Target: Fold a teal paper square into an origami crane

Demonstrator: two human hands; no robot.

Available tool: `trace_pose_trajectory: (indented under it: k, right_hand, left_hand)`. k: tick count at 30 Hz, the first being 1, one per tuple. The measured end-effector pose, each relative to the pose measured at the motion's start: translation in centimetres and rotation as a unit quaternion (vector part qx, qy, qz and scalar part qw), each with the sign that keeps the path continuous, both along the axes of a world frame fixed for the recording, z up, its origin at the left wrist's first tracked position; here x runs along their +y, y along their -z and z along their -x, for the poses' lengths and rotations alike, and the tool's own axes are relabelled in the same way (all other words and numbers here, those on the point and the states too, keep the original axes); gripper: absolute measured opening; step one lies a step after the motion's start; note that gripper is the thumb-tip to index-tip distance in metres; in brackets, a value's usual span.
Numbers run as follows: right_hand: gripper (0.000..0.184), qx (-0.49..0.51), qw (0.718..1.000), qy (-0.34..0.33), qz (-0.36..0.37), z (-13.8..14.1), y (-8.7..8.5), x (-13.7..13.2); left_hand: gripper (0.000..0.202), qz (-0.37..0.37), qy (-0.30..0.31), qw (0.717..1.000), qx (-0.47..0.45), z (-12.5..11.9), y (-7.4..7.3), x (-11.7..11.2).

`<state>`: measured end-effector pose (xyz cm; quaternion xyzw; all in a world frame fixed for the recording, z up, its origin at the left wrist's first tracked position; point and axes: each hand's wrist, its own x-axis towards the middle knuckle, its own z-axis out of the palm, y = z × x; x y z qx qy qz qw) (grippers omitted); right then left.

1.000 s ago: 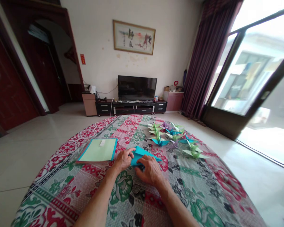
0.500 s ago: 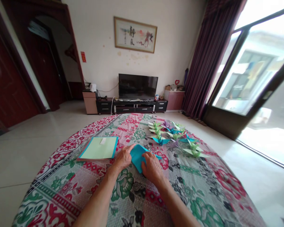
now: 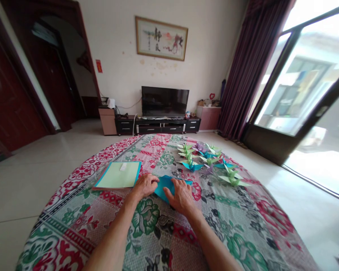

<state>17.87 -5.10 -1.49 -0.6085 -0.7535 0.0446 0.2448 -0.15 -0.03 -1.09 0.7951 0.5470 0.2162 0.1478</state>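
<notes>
A sheet of blue origami paper [image 3: 161, 189], partly folded, lies on the patterned tablecloth in front of me. My left hand [image 3: 147, 185] is closed at its left corner, fingers curled and thumb against the edge. Over the right part of the paper rests my right hand [image 3: 182, 195], thumb spread away from the fingers, which lie on top of it. A pointed blue end shows past those fingers. The hands hide part of the folds.
A stack of square paper [image 3: 120, 176], pale green on top with a small white piece [image 3: 123, 166], lies left. Several folded paper cranes [image 3: 192, 166] in green, blue and purple stand at right. Beyond the round table's tablecloth [image 3: 147, 248] are a television [image 3: 165, 101] and low cabinets.
My left hand has drawn back slightly left and its fingers have curled in. The right hand has flattened, its thumb moving left over the paper. Less of the paper's near corner shows.
</notes>
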Motion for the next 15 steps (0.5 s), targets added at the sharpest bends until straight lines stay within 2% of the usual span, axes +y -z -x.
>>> trace_pose_trajectory:
  k: [4, 6, 10, 15]
  right_hand:
    - [0.049, -0.017, 0.998, -0.061, 0.017, -0.6, -0.2, 0.2]
    - [0.049, -0.018, 0.994, -0.103, 0.024, -1.1, -0.3, 0.3]
    - [0.043, -0.023, 0.987, -0.161, 0.019, -1.7, -0.7, 0.5]
    - [0.029, -0.037, 0.987, -0.154, -0.013, -1.4, -1.1, 0.4]
  left_hand:
    - [0.023, -0.064, -0.018, 0.997, -0.038, -0.3, 0.2, 0.0]
    - [0.026, -0.086, -0.012, 0.994, -0.073, -0.6, 0.5, 0.1]
    - [0.045, -0.039, -0.009, 0.993, -0.110, -1.2, 1.2, 0.2]
    - [0.046, -0.070, -0.111, 0.987, -0.095, -1.5, 1.1, 0.2]
